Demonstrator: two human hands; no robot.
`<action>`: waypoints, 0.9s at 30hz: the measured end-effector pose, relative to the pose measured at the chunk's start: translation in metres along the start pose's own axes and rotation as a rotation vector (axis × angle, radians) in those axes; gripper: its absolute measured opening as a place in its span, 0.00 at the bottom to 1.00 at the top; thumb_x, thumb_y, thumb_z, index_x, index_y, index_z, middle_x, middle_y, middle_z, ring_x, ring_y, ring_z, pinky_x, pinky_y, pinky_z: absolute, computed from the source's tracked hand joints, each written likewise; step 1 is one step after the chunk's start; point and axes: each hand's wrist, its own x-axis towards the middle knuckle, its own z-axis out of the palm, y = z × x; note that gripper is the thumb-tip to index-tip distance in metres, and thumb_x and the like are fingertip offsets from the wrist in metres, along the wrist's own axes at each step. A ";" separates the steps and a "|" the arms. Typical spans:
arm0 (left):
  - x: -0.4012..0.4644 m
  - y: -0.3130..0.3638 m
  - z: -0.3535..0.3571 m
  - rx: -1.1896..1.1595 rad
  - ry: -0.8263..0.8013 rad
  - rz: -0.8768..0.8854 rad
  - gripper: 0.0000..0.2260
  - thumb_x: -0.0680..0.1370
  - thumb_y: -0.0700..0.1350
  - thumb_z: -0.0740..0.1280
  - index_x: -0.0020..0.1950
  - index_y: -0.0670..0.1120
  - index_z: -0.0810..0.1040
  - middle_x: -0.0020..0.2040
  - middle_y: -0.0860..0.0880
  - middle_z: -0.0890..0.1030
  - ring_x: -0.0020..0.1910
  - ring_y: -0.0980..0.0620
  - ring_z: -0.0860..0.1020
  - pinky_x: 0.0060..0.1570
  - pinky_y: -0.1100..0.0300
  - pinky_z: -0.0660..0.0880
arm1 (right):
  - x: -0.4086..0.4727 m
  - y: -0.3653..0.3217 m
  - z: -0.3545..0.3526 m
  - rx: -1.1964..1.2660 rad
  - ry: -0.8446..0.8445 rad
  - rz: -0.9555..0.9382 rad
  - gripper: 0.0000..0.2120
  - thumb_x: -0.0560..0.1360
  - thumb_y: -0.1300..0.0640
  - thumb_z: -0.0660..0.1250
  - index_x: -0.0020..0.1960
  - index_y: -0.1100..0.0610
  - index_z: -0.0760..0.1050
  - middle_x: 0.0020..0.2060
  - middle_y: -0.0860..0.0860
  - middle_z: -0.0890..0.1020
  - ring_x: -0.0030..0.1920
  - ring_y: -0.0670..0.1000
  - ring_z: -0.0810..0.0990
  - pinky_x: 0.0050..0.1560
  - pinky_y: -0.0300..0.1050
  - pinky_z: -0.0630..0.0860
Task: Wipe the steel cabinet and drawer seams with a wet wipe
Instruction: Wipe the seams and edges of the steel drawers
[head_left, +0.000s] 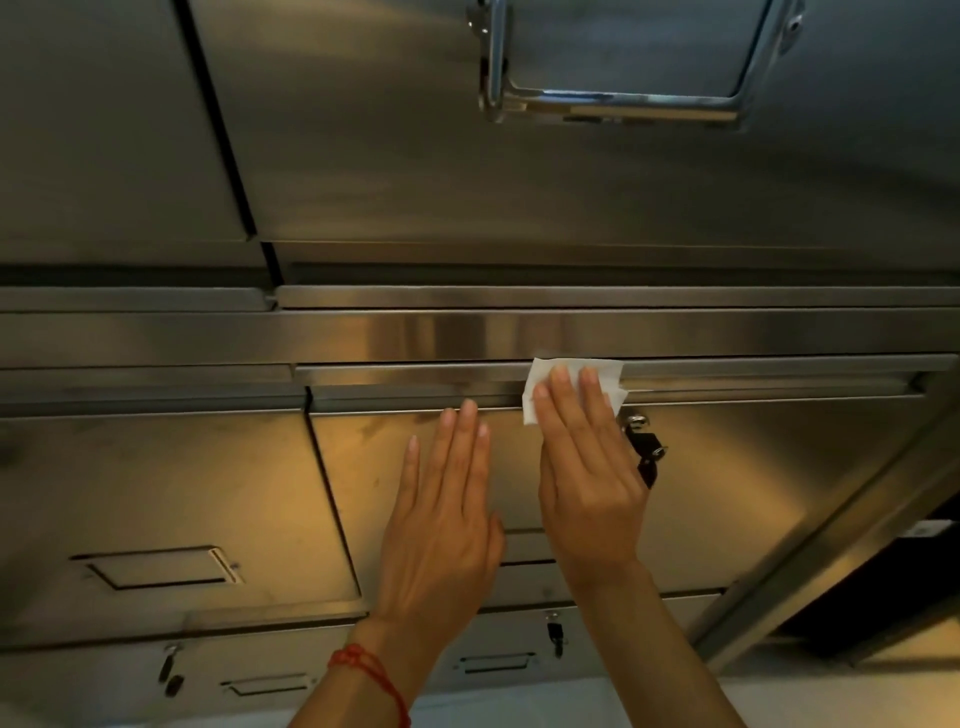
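A steel cabinet fills the view. My right hand (587, 467) presses a white wet wipe (540, 376) with straight fingers onto the top seam of a steel drawer (753, 467), along the horizontal lip (415, 376). My left hand (441, 519) lies flat with straight fingers on the same drawer front, just left of the right hand, its fingertips near the seam. Most of the wipe is covered by my right fingers. A red string bracelet (371, 675) is on my left wrist.
A key (644, 452) hangs in the drawer's lock right of my right hand. A chrome handle (613, 101) sits on the upper door. A second drawer (156, 493) with a recessed pull (161, 566) is at left; lower drawers carry keys (556, 631).
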 end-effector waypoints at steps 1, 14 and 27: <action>-0.001 -0.003 -0.001 0.006 0.000 0.001 0.30 0.71 0.42 0.62 0.71 0.34 0.60 0.72 0.36 0.59 0.71 0.38 0.59 0.68 0.43 0.54 | 0.000 -0.003 0.001 0.006 0.003 -0.001 0.13 0.75 0.66 0.66 0.59 0.65 0.76 0.59 0.60 0.78 0.62 0.62 0.74 0.64 0.53 0.70; -0.012 -0.038 -0.011 0.002 -0.002 -0.047 0.29 0.71 0.44 0.59 0.71 0.35 0.60 0.73 0.38 0.58 0.72 0.43 0.55 0.69 0.44 0.51 | 0.003 -0.041 0.017 0.065 -0.016 -0.023 0.13 0.76 0.66 0.65 0.59 0.65 0.75 0.59 0.60 0.77 0.62 0.62 0.74 0.61 0.57 0.73; -0.024 -0.061 -0.020 0.027 -0.005 -0.072 0.31 0.71 0.44 0.62 0.72 0.36 0.58 0.73 0.38 0.57 0.73 0.42 0.55 0.69 0.45 0.52 | 0.009 -0.073 0.027 0.097 -0.032 -0.069 0.11 0.79 0.64 0.61 0.59 0.65 0.77 0.58 0.60 0.78 0.62 0.62 0.74 0.56 0.57 0.77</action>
